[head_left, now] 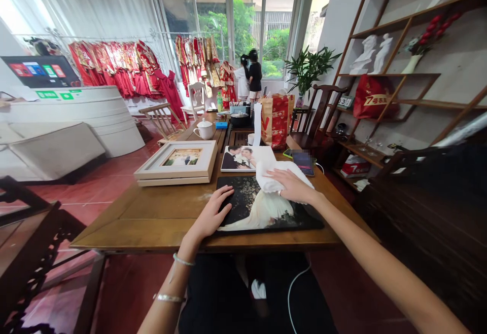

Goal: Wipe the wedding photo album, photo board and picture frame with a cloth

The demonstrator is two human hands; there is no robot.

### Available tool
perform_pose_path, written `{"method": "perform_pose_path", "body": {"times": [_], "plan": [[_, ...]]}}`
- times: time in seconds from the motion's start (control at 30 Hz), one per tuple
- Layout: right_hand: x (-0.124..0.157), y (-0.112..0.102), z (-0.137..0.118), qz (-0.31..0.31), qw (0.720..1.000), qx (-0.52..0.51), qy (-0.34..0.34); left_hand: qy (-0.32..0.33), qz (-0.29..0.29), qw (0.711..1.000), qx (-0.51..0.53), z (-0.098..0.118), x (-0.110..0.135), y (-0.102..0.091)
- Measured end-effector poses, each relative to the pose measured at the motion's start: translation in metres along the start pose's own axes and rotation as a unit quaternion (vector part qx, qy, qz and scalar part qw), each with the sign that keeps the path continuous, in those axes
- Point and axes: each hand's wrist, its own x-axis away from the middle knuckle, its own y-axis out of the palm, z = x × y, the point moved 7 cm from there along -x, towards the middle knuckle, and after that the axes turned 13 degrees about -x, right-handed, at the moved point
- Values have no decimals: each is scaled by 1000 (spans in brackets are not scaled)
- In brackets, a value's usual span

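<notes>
A dark photo panel (239, 197) lies flat on the wooden table in front of me, printed with a long white dress and pale blossoms. My left hand (212, 213) rests on its left edge, fingers stretched out and holding nothing. Under my right hand (292, 186) is a bunched white cloth (265, 176), pressed against the panel's upper right part and hiding some of the picture. Just beyond the panel is a white-bordered couple photo (238, 158), partly covered by the cloth. White frames (207, 164) are stacked at the left, the top one holding a small picture.
The wooden table (144, 222) also bears a white lidded cup (205, 129), a red-and-tan paper bag (274, 126) and a phone (303, 163) with a white cable. Dark chairs and shelves (391, 75) stand at the right. Two people (249, 75) are by the clothes rack.
</notes>
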Motion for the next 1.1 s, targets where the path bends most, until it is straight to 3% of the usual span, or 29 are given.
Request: {"method": "perform_pose_path", "body": {"times": [0.1,0.2,0.5,0.63,0.73,0.97,1.1], "plan": [[-16,-3,6,13,1000,-2,17,5,5,1000,2,0,0,-1],[-10,1,-1,11,1000,1,19,6,9,1000,4,-1,0,-1],[95,31,-68,-29,999,-11,-14,2,13,1000,5,-1,1,1],[111,34,-79,-34,999,-20,-17,4,15,1000,1,-1,1,1],[95,32,-70,-32,999,-14,-18,3,13,1000,-2,-1,1,1],[14,18,-34,-21,1000,10,2,2,9,1000,3,-2,0,0],[-18,12,-27,-12,1000,10,26,0,8,1000,1,-1,0,-1]]}}
